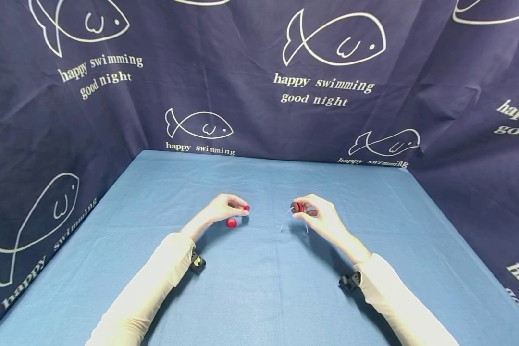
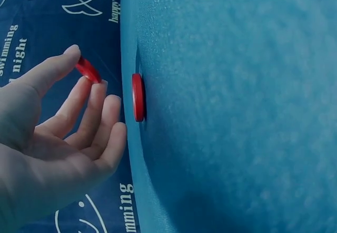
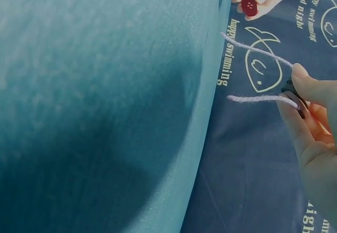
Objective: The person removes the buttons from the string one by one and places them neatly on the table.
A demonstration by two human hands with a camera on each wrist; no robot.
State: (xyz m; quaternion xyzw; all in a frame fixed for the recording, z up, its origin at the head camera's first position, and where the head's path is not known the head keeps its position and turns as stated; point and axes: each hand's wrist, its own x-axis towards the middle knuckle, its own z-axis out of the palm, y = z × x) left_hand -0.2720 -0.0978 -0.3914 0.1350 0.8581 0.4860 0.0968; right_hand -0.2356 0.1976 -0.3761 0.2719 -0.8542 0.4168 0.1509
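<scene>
My left hand (image 1: 225,208) pinches a round red button (image 1: 246,208) between thumb and fingertips, raised above the table. In the right wrist view this button (image 3: 249,5) shows several small holes. A second red button (image 1: 231,223) lies on the blue cloth just below the left hand; the left wrist view has it (image 2: 138,97) edge-on. Opposite, my right hand (image 1: 324,218) holds a dark brown button (image 1: 294,207) together with a red one (image 1: 300,207) behind it. A pale cord (image 3: 258,99) runs through them, its two loose ends sticking out from the dark button.
A blue cloth (image 1: 242,288) covers the table. Dark blue curtains (image 1: 251,86) printed with white fish and lettering stand behind it and along both sides. Each wrist carries a small black camera (image 1: 197,263).
</scene>
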